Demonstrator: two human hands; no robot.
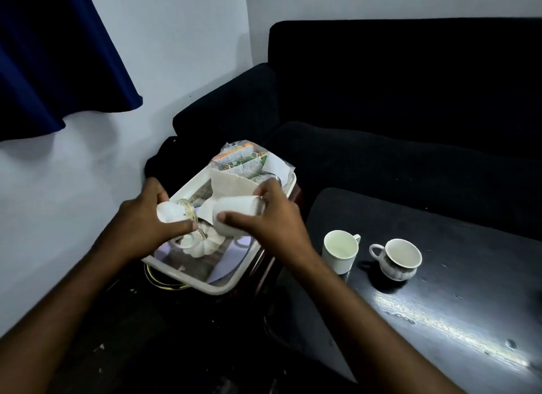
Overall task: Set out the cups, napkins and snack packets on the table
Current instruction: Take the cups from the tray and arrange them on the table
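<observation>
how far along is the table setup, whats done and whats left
Done: two empty cups, a plain one and a ribbed one, stand upright on the dark table. In hand: the left hand and the right hand each hold a white cup tipped on its side over the tray. Left: a ribbed cup, the napkins and the snack packets are in the tray.

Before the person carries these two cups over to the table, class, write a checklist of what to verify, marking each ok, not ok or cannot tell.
1. Left hand has a grip on the patterned cup: ok.
2. Right hand has a grip on the plain white cup: ok.
3. Held cups upright: not ok, both tilted.
4. Held cups clear of the ribbed cup in the tray: cannot tell.
5. Bare table space beside the two cups already set out: ok.
</observation>
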